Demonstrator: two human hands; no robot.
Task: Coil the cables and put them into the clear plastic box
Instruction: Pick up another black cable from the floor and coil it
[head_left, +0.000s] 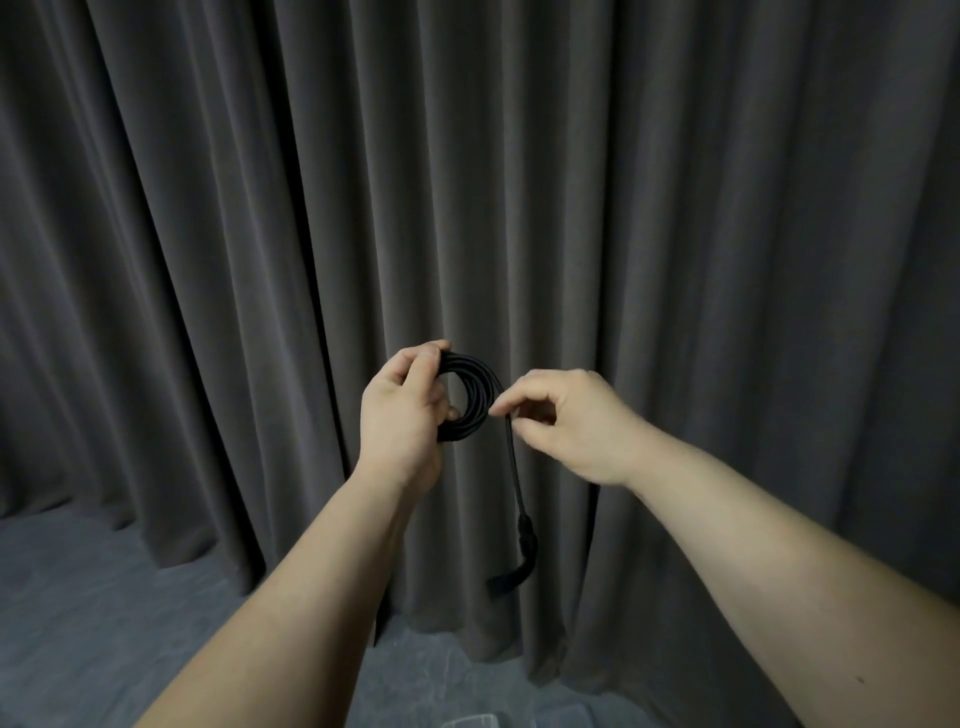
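Observation:
A black cable (475, 395) is wound into a small round coil held up in front of a dark curtain. My left hand (402, 415) grips the coil's left side, thumb on top. My right hand (558, 423) pinches the loose strand just right of the coil. From that pinch the free end hangs straight down to a black plug (524, 545), which is blurred. At the very bottom edge a sliver of the clear plastic box (475, 721) shows between my forearms.
A dark grey pleated curtain (675, 208) fills the background from left to right. Grey carpet floor (104, 597) lies below it. A second pale clear edge (563, 719) shows at the bottom beside the box.

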